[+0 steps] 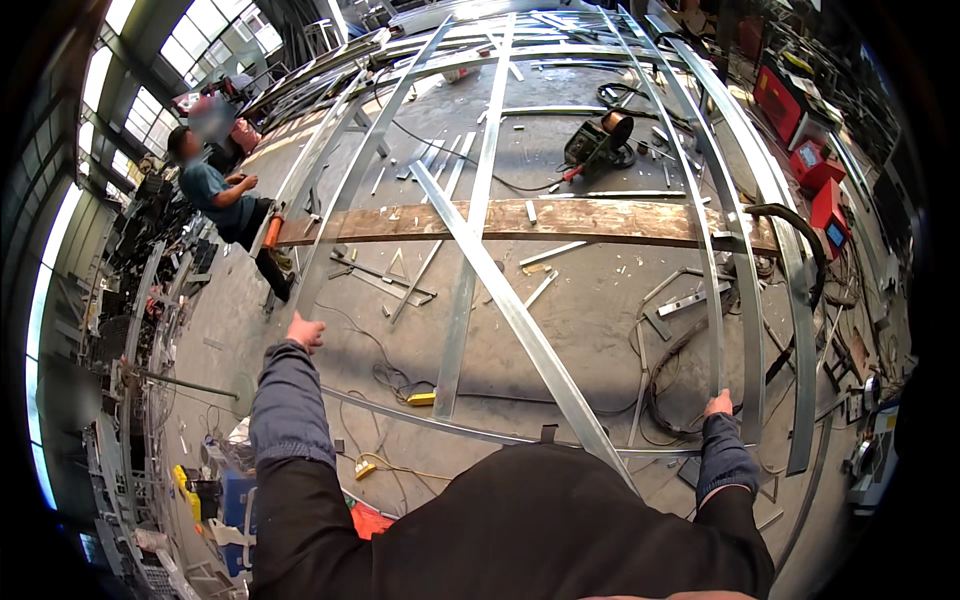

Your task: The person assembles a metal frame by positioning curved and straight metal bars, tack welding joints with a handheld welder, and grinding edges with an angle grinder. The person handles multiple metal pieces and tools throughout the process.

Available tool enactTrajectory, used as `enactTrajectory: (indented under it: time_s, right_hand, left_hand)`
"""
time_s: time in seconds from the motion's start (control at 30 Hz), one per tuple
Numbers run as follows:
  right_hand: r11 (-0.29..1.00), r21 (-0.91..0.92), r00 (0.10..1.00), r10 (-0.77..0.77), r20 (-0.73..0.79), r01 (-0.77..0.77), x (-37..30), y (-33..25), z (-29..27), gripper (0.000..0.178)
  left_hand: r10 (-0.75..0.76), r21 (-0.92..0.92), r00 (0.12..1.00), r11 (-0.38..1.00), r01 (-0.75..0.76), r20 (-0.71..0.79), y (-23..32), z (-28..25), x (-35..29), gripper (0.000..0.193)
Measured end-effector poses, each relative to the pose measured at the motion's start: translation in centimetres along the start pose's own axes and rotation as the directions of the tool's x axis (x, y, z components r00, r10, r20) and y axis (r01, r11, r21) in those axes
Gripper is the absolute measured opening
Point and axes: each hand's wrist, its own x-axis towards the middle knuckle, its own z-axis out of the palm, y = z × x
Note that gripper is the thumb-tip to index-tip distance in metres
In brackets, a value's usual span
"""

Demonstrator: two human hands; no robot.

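Note:
My left hand is at the near end of a long silvery metal tube on the left side of a frame, closed around it as far as the small view shows. On the right, my right hand grips the near end of another metal tube. Between my hands a loose metal tube lies slantwise, its near end beside my body. It crosses over a straight tube in the middle. A wooden plank runs crosswise beneath the tubes.
A co-worker stands at the far left. A green machine with a wire spool sits on the floor beyond the plank. Red machines line the right. Cables, offcuts and a yellow power strip lie on the concrete.

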Motion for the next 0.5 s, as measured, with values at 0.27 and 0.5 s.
enactTrajectory:
  time_s: [0.27, 0.5]
  right_hand:
    - [0.998, 0.051, 1.000, 0.021, 0.006, -0.021, 1.2, 1.3, 0.9, 0.028]
    - [0.994, 0.045, 0.995, 0.102, 0.006, -0.102, 0.1, -0.3, 0.6, 0.037]
  left_hand:
    - [0.240, -0.046, 0.907, 0.970, -0.239, 0.345, -1.3, 14.5, -4.5, 0.081]
    - [0.388, 0.203, 0.536, 0.636, -0.745, 0.750, -11.9, 29.9, -16.4, 0.088]
